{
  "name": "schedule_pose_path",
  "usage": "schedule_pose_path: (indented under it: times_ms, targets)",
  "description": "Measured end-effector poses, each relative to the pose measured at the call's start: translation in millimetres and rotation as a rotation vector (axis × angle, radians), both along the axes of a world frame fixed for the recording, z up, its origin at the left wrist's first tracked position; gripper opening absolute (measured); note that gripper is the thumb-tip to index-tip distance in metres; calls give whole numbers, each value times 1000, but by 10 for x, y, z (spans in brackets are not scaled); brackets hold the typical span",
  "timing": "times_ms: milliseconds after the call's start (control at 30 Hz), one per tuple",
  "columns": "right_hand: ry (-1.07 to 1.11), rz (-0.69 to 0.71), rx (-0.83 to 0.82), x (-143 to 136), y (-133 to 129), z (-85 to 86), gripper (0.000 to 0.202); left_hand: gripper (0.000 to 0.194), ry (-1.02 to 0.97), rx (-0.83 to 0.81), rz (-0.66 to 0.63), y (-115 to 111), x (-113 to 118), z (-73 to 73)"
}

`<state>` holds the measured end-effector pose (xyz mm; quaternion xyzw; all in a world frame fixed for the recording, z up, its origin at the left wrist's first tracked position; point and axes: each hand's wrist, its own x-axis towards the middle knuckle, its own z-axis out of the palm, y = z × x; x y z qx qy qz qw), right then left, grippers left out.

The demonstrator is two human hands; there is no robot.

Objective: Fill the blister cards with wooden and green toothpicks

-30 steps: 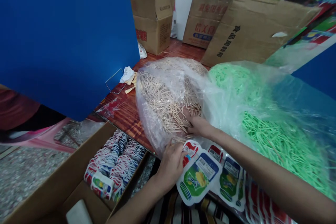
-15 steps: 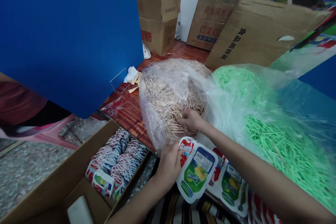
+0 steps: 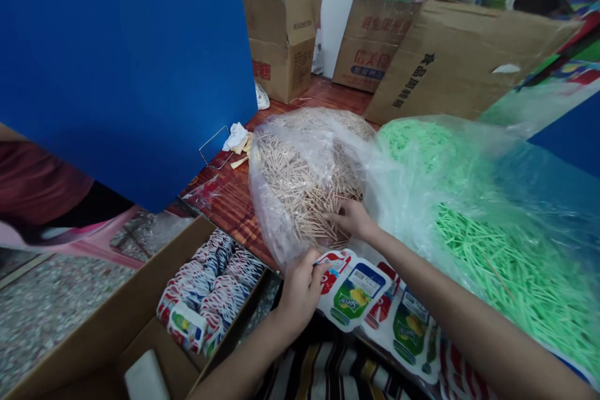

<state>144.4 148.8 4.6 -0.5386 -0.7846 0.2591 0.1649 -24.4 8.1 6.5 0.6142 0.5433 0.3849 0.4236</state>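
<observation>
- Head view: the left hand (image 3: 300, 292) pinches the upper edge of flat printed packets (image 3: 359, 294), just in front of the desk (image 3: 232, 206).
- The right hand (image 3: 355, 219) dips into a clear bag (image 3: 270, 228) on the desk, fingers curled among pale sticks (image 3: 285, 169); whether they pinch any, I cannot quite tell.
- Green sticks (image 3: 492, 275) lie to the right.

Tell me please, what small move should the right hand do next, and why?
Probably the right hand should draw some pale sticks out of the clear bag: its fingertips are at them, while the left hand holds flat printed pieces.
</observation>
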Motion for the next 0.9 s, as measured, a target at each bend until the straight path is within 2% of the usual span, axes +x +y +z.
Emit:
schedule_pose_path:
  times_ms: [100,267,400,667,800,900]
  targets:
    - [71,-46,42,22,-49,10,29,20,-186,-108,0,14,36,11]
    - [139,-43,24,3,-46,-34,25,21,-398,-216,85,60,120,18]
    - [179,-58,-17,21,-28,-91,31,21,-446,-226,103,97,153,39]
    - [337,-110,-101,165,-23,-81,39,20,-467,-207,119,175,131,103]
    - [471,-155,-131,190,-52,46,50,22,-477,-209,138,220,131,57]
    - [745,-161,-224,198,-155,301,47,21,-490,-216,134,249,127,11]
